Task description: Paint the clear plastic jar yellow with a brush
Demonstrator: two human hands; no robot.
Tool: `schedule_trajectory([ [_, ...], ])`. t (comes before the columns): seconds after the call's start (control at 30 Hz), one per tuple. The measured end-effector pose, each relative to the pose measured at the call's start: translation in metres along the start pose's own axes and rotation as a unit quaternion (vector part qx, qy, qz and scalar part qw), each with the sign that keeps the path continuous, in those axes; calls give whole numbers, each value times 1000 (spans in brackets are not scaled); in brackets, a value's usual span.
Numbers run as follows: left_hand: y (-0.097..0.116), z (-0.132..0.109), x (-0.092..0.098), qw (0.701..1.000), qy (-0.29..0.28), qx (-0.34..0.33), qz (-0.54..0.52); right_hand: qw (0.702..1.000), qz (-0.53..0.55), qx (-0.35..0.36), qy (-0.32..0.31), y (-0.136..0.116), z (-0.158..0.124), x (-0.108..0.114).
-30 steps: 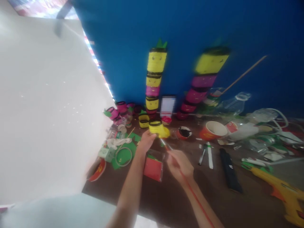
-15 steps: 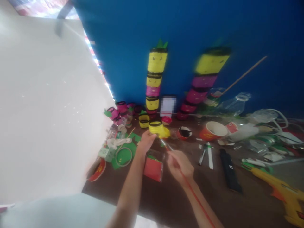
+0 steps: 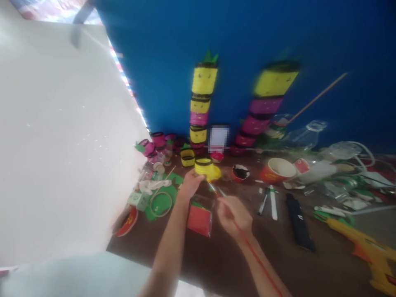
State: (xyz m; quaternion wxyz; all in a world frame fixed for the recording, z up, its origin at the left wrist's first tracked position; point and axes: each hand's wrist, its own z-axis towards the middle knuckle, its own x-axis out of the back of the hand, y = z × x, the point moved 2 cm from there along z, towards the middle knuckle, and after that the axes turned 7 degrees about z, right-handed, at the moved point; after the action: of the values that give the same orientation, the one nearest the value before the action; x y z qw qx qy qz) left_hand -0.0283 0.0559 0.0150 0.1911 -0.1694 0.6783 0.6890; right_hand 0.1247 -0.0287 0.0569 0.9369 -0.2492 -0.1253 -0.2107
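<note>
My left hand (image 3: 191, 184) holds a yellow cup-shaped piece (image 3: 203, 166) with a black rim, gripping its lower left side. Behind and to the right of that piece shows another yellow shape (image 3: 214, 173). In my right hand (image 3: 233, 212) is a long, thin red-handled brush (image 3: 259, 260), its tip at the lower edge of the yellow piece. A flat red packet (image 3: 199, 219) lies on the table between my forearms. Just right of the yellow shape stands a small red cup (image 3: 240, 173) with black inside.
Stacked yellow and magenta pots (image 3: 199, 107) lean against the blue wall, with a second stack (image 3: 260, 109) further right. A paper cup (image 3: 280, 170), pens (image 3: 273, 203), a black case (image 3: 299, 222) and a yellow glue gun (image 3: 365, 243) lie right. Green sheets (image 3: 159, 200) lie left.
The black rim of the yellow piece has tipped slightly. Both hands stay in nearly the same place with the same holds.
</note>
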Motion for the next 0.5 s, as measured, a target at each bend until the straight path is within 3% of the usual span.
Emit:
schedule_trajectory([
  [0.5,-4,2,2,1000,-9,3,8,1000,10,2,13,-2,0,0],
])
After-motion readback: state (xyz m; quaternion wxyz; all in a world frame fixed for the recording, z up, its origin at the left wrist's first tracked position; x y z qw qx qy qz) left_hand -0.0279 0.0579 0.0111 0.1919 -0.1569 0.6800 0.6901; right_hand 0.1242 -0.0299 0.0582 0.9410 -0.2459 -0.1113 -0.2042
